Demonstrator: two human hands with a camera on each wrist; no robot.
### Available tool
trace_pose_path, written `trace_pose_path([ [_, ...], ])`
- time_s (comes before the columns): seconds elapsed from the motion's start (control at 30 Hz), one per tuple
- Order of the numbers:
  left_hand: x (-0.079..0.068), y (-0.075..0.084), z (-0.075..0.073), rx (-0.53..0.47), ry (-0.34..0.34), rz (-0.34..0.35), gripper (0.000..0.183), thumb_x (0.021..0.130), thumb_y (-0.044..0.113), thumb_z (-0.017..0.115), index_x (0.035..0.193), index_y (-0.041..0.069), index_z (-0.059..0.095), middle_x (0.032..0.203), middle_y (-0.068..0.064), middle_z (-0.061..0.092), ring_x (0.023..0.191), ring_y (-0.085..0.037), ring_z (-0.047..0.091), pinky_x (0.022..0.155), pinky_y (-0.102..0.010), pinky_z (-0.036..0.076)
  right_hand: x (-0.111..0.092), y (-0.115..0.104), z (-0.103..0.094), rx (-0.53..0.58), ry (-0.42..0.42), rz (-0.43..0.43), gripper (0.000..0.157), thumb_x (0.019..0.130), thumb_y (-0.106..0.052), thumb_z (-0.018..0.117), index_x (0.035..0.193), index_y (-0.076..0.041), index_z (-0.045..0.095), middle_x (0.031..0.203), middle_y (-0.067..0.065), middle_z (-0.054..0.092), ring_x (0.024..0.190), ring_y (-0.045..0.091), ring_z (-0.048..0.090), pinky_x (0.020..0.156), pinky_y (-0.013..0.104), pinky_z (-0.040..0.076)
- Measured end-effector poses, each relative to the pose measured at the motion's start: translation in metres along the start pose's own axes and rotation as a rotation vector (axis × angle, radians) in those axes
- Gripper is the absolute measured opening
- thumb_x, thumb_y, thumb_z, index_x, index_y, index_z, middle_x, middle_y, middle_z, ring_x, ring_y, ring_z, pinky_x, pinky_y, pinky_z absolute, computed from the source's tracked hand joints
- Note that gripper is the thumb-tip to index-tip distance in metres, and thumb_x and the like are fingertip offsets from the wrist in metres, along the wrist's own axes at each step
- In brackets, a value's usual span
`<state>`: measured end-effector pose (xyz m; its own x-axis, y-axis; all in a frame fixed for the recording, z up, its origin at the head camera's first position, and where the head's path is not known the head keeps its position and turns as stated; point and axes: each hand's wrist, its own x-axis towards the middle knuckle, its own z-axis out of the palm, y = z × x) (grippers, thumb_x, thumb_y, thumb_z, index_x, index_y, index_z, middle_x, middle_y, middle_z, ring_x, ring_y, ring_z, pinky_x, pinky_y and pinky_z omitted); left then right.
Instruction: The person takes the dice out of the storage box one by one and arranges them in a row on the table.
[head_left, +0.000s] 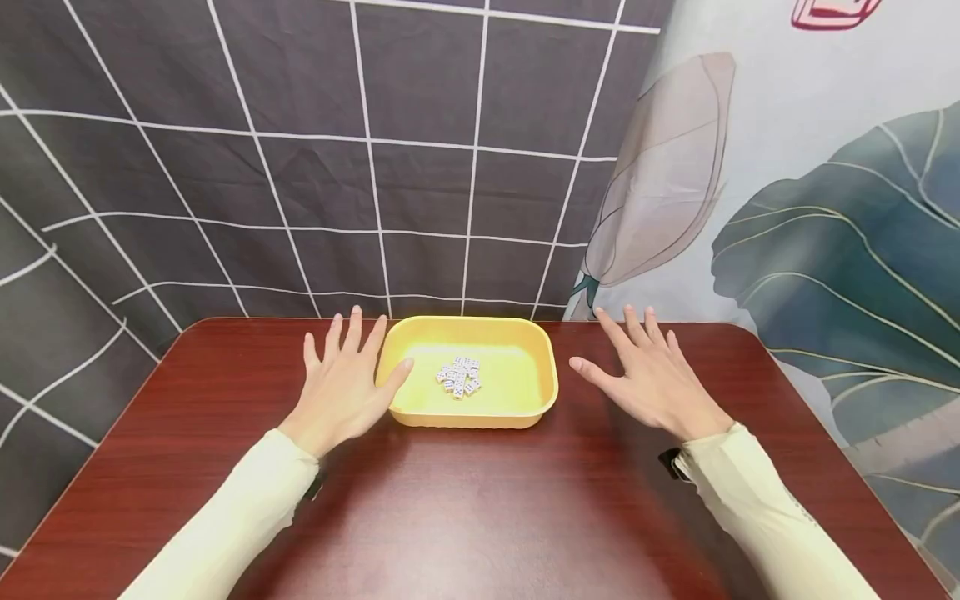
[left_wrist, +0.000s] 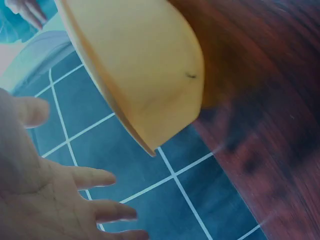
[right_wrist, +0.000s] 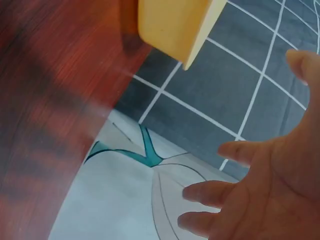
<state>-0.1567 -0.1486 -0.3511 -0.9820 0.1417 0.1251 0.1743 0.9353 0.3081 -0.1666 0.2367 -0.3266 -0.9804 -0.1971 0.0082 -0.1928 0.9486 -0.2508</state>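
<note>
A yellow plastic basin (head_left: 517, 408) stands near the far edge of the table. On its floor lies a small heap of white dice (head_left: 459, 377) with dark pips. My left hand (head_left: 341, 392), fingers spread, is at the basin's left side; in the head view its thumb overlaps the rim. The left wrist view shows the hand (left_wrist: 50, 200) apart from the basin wall (left_wrist: 145, 60), palm in sight. To the right of the basin, my right hand (head_left: 648, 379) is held with fingers spread and nothing in it. The right wrist view shows a gap between its fingers (right_wrist: 210, 194) and the basin (right_wrist: 172, 25).
The dark red wooden table (head_left: 480, 500) has rounded far corners. Behind it hangs a dark grey cloth (head_left: 420, 192) with white grid lines. On the right hangs a pale curtain (head_left: 757, 108) with large leaf prints. Dark wrist straps (head_left: 675, 464) show at the sleeve cuffs.
</note>
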Motion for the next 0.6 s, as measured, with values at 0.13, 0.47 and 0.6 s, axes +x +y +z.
trace_pose_path([
  [0.13,0.004,0.004,-0.003,-0.051,-0.013,-0.019,0.077,0.101,0.055,0.044,0.158,0.006,0.031,0.163,-0.029,0.026,0.150,-0.050,0.021,0.119,-0.072,0.014,0.004,-0.006,-0.002,-0.002,0.013,-0.008,0.090,0.096,-0.077,0.037,0.162,-0.017,0.025,0.166,0.028,0.021,0.153,0.056,0.009,0.120,0.074,0.011],
  [0.47,0.017,0.004,-0.009,-0.182,-0.057,-0.099,0.065,0.102,0.039,0.049,0.152,-0.002,0.037,0.136,-0.027,0.055,0.125,-0.045,0.053,0.101,-0.063,0.049,0.016,-0.031,0.004,0.087,0.075,-0.047,0.082,0.098,-0.072,0.042,0.157,-0.015,0.037,0.155,0.018,0.043,0.145,0.039,0.036,0.115,0.062,0.036],
  [0.6,0.024,0.002,-0.010,-0.254,-0.076,-0.136,0.059,0.103,0.034,0.051,0.148,-0.003,0.042,0.122,-0.025,0.064,0.114,-0.041,0.061,0.098,-0.057,0.050,0.021,-0.042,0.007,0.136,0.064,-0.055,0.080,0.098,-0.070,0.044,0.156,-0.015,0.039,0.156,0.017,0.041,0.147,0.039,0.034,0.116,0.062,0.035],
])
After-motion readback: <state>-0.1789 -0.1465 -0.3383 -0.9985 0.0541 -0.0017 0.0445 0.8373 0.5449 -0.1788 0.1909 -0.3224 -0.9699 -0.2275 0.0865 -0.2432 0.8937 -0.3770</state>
